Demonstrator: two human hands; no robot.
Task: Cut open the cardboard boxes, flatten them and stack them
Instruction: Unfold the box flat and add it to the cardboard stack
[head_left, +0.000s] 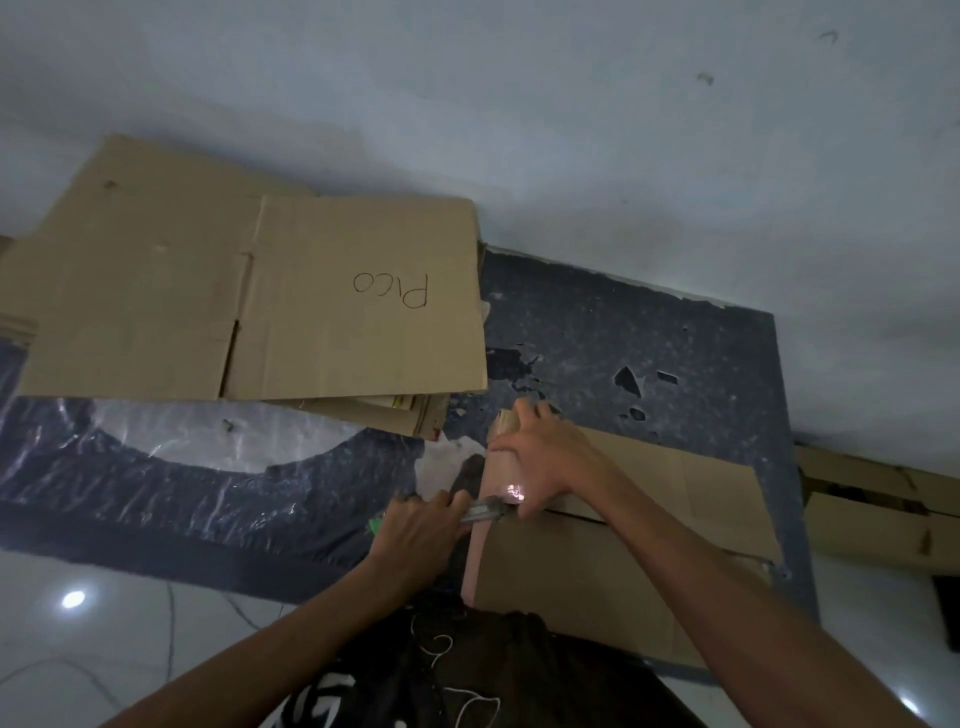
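Note:
A brown cardboard box (597, 561) lies in front of me on a dark mat, its left edge covered by a strip of tan tape (493, 478). My right hand (540, 457) presses down on the box's top left corner, thumb against the tape. My left hand (421, 530) grips a box cutter (483, 510) with a green end, its metal blade pointing right into the taped edge. A stack of flattened cardboard (249, 291), the top sheet marked "Pico", lies on the mat at the upper left.
The dark speckled mat (649, 343) has torn patches and lies on a pale glossy floor (78, 649). Clear plastic film (182, 441) is spread at the left. More cardboard boxes (878, 509) sit at the right edge. A white wall runs behind.

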